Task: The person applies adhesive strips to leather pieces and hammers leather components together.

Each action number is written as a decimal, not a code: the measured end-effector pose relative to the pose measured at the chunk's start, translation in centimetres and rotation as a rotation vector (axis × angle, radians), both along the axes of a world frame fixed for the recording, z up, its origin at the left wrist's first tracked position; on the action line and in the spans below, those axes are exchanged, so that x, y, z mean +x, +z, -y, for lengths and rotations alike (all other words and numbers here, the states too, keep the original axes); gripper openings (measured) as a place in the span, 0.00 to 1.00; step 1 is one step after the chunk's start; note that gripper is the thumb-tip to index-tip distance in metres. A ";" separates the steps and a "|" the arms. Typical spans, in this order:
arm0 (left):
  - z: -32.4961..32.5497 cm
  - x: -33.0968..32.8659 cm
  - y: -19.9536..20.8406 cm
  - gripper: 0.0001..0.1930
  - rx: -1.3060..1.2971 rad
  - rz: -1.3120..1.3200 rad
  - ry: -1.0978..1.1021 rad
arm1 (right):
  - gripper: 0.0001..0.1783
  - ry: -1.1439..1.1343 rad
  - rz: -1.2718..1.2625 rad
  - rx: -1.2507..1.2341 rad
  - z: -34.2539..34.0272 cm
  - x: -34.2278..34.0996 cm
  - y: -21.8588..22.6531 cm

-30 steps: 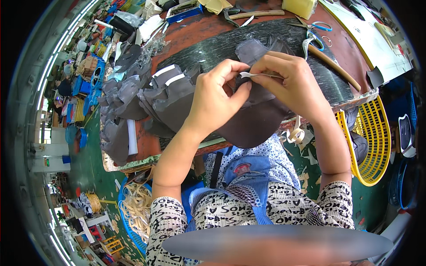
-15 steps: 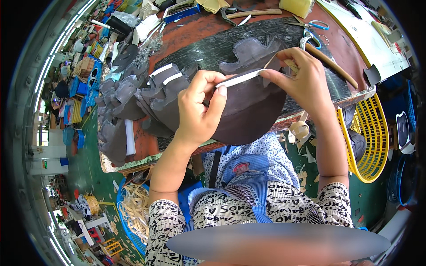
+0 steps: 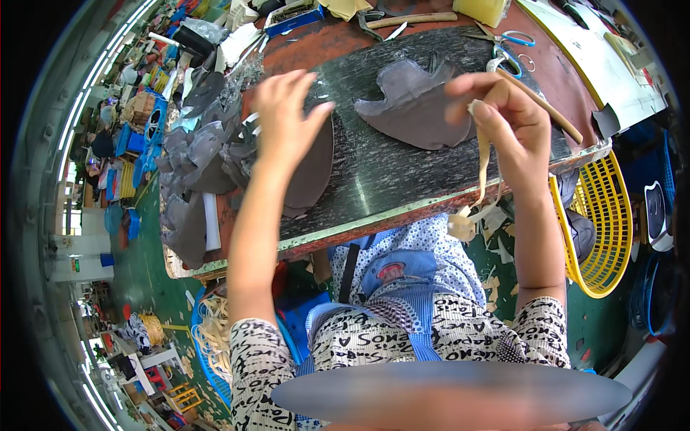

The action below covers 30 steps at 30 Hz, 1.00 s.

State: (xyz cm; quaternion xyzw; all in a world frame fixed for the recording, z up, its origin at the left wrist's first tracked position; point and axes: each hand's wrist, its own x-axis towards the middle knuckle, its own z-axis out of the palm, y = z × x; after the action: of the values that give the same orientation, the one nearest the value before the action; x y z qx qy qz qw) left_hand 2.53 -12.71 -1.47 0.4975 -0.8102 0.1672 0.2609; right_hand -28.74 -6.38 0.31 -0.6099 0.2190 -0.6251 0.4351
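While the left hand (image 3: pixel 284 118) spreads empty, the right hand (image 3: pixel 516 122) pinches a tan strip (image 3: pixel 484 167)

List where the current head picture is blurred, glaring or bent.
Head view: fingers of the right hand look smeared, probably by motion; a pale glare streak lies on the black slab; the light strips at left bow along the dark fisheye rim; a hazy oval hides detail near the lower edge.

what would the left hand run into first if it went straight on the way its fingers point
Most likely the blue box, across a stretch of red tabletop. The left hand seems raised, but depth is unclear, so it might pass above the box.
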 end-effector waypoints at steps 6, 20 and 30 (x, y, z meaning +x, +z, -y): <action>6.0 -9.8 -6.8 0.23 0.047 0.082 0.067 | 0.10 -0.101 -0.096 0.153 -1.0 -0.9 0.6; -4.9 -9.8 3.7 0.11 0.668 -0.809 -0.353 | 0.08 -0.229 -0.676 -0.148 0.6 1.3 2.0; -8.1 -8.2 3.2 0.04 0.397 -0.818 -0.340 | 0.19 -0.431 -0.716 -0.073 -0.6 1.4 0.9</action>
State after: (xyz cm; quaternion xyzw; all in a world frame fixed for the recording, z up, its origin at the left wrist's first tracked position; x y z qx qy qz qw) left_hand -5.70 -4.59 1.75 0.4231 -0.7272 -0.2449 0.4819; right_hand -27.36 -5.79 1.17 -0.7440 0.4568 -0.4575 0.1690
